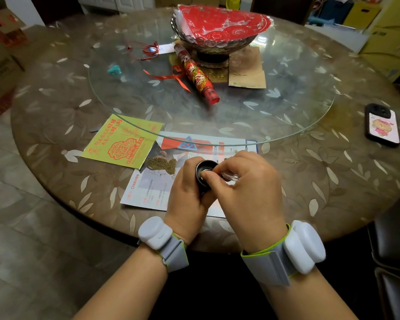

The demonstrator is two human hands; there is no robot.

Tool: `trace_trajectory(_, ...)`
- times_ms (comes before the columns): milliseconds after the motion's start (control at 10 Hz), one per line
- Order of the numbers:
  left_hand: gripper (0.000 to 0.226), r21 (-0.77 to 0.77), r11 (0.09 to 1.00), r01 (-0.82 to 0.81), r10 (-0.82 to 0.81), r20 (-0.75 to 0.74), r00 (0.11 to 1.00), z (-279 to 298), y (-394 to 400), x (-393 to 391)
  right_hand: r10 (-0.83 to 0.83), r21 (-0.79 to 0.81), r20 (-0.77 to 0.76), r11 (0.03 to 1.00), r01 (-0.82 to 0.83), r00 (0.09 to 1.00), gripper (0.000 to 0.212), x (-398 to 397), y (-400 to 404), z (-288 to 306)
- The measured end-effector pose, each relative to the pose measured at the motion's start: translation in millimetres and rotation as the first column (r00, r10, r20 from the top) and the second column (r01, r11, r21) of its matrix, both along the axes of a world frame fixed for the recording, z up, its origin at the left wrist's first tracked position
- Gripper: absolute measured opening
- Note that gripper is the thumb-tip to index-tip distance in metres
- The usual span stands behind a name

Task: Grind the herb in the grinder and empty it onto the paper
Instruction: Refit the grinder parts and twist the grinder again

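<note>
Your left hand (189, 192) is wrapped closed around the round black grinder body (204, 175), tipped on its side with the open mouth facing up and toward you, held just above the white printed leaflet (148, 188) lying on the brown floral-patterned round table (333, 181). Your right hand (245, 181) is curled, thumb and forefinger pinched at the grinder's rim or just inside it; what they grip is hidden (a clear glassy piece shows behind the fingers, cannot tell what it is). A small heap of greenish-brown ground herb (162, 165) already sits on the leaflet, just left of the grinder, near the yellow-green card with red print (123, 142). Judging by that, you are clearing the last residue. Keep the mouth over the leaflet, not over bare table; tilt it further toward the heap and tap or sweep with the fingertip in short strokes. Hold the body steady with the left so flecks drop onto the paper rather than scatter toward the edge of the glass turntable (310, 125).
</note>
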State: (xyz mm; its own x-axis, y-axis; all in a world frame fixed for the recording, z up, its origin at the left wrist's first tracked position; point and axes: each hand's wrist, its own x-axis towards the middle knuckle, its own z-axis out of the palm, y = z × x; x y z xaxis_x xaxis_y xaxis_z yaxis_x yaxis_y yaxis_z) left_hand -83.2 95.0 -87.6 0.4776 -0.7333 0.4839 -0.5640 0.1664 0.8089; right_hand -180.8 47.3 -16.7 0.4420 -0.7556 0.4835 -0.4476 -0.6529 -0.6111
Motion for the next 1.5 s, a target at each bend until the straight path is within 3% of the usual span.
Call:
trace_trajectory(1300,0.033,0.004,0.993,-0.114,0.113,0.075,0.991,-5.5,-3.7,-7.0,-0.043,-0.007,0.054,0.999,0.043,0.998,0.023,-0.9,3.3,-1.2)
trace_trajectory(1500,0.032,-0.004,0.993,-0.117,0.117,0.046,0.992,-3.8,-1.4,-5.6,0.027,0.015,-0.011,1.0,-0.026,1.0,0.019,-2.8,2.1,2.1)
